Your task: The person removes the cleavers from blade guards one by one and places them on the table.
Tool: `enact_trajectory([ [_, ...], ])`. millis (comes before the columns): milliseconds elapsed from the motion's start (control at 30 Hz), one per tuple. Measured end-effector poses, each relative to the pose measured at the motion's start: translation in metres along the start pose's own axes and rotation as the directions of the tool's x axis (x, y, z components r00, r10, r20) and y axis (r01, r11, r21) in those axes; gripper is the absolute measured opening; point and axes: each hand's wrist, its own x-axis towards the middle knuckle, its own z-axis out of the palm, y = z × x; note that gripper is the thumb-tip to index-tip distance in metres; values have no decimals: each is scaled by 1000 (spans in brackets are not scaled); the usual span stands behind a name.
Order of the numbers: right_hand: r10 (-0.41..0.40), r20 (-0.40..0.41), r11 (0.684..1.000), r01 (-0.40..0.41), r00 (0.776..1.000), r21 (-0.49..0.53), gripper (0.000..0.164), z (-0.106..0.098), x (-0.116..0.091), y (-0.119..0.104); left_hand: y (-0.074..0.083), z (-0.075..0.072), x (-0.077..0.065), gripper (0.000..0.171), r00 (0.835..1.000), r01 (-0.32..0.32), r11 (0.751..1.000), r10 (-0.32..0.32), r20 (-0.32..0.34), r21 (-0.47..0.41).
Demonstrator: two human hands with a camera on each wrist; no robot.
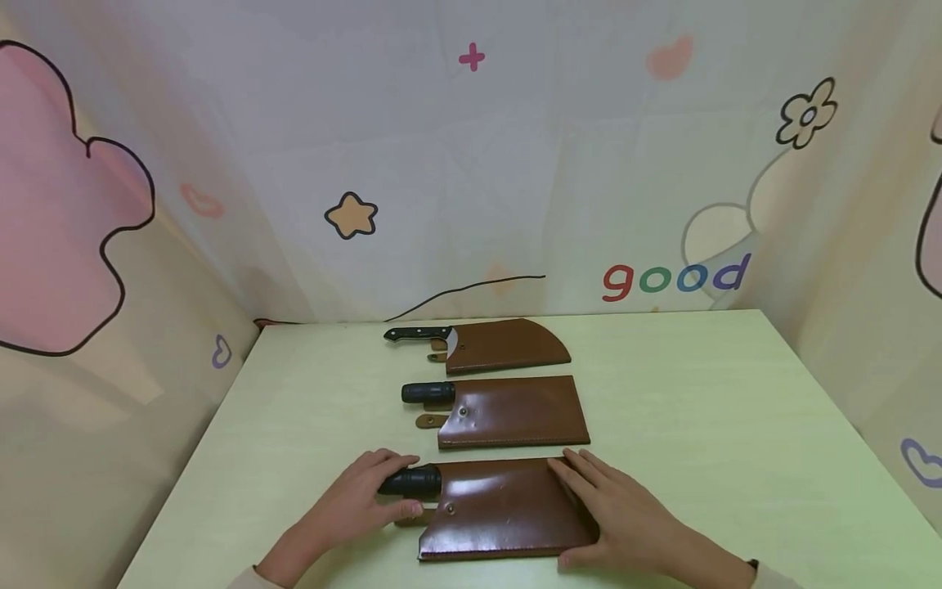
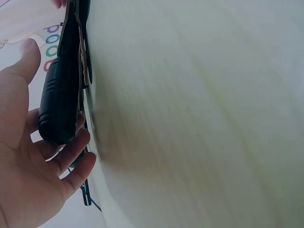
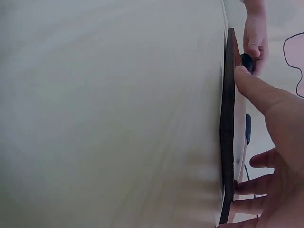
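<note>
Nearest the person lies a cleaver with a black handle (image 1: 421, 483), its blade hidden in a brown leather sheath (image 1: 508, 511). My left hand (image 1: 361, 503) is at the handle end, fingers loosely bent about the handle (image 2: 58, 107) and thumb standing apart from it in the left wrist view. At the sheath's right end is my right hand (image 1: 625, 511). Its fingers lie over the far right corner, and the thumb is by the near edge. In the right wrist view the sheath (image 3: 228, 118) appears edge-on beside the spread fingers.
Behind it lie a second sheathed cleaver (image 1: 515, 411) with a black handle and, farthest back, a sheathed knife (image 1: 508, 345) with a riveted black handle. All handles point left on the pale green table (image 1: 699, 393). A printed cloth backdrop (image 1: 471, 164) stands behind and beside the table.
</note>
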Motion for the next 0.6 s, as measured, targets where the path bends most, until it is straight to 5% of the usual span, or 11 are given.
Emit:
enact_trajectory([
  [367,28,109,999,-31,994,31,123,-3,6,0,0,1,4,58,999,12,998,-9,38,-62],
  [600,30,133,998,-37,991,48,123,-3,10,0,4,2,5,45,999,-33,998,33,6,-57],
])
